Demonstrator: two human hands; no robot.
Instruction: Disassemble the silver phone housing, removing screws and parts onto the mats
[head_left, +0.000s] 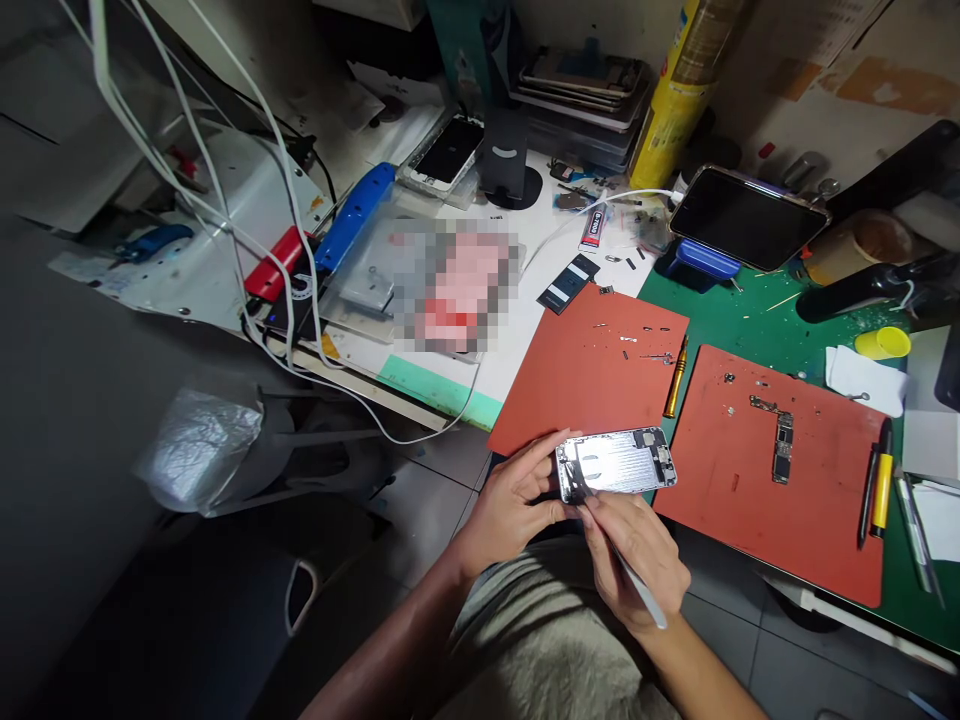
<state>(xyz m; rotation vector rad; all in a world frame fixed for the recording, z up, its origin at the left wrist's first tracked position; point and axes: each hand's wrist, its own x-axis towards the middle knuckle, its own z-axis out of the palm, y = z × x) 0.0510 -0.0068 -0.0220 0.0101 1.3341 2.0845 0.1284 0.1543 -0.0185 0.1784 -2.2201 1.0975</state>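
My left hand [511,500] is closed around one end of an opened phone housing [619,462], fingers behind it and thumb along the near edge. The housing shows a bare silver inside with small parts at both ends. In my right hand [637,560] is a pair of metal tweezers [643,592], pinched between thumb and fingers. Their tips reach the dark parts at the housing's left end; whether they grip anything there is too small to tell. Both hands are above my lap, at the front edge of the red mats.
A circuit board [782,445] and tiny parts lie on the right red mat [720,470]. A gold screwdriver [676,378] rests on the left mat [555,370]. Behind stand a propped phone [750,215] and a yellow can [679,100]. White cables [285,220] hang at left.
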